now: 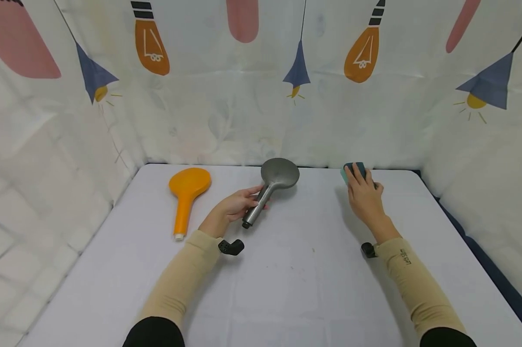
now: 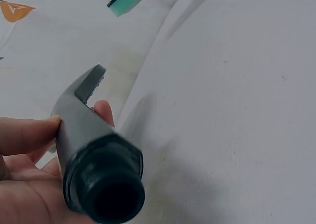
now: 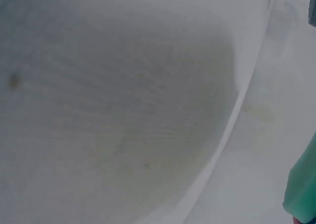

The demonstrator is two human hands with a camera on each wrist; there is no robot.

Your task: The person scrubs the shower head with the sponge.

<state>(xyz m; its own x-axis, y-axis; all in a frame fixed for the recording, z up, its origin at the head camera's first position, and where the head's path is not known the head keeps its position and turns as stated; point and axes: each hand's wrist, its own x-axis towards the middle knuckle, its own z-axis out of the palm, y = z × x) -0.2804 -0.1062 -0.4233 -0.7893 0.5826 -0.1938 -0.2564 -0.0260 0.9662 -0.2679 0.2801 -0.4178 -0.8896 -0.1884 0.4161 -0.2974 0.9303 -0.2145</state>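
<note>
My left hand [image 1: 236, 206] grips the handle of a grey shower head [image 1: 280, 172], whose round head points away from me, up and to the right. In the left wrist view the dark, hollow threaded end of the handle [image 2: 116, 199] faces the camera, with thumb and fingers on either side of it. At the back right, my right hand [image 1: 366, 198] holds a sponge [image 3: 302, 194] with a green foam body and a dark top, fingers spread over that top. On the table left of my left hand lies an orange shower head [image 1: 190, 182] with a white handle end.
A white cloth covers the table [image 1: 278, 289], with a few small specks on it. Behind and at the sides hangs a pale curtain [image 1: 252, 106] printed with lamps and bulbs, close to the table's back edge. Dark fabric [image 1: 482, 255] shows along the right edge.
</note>
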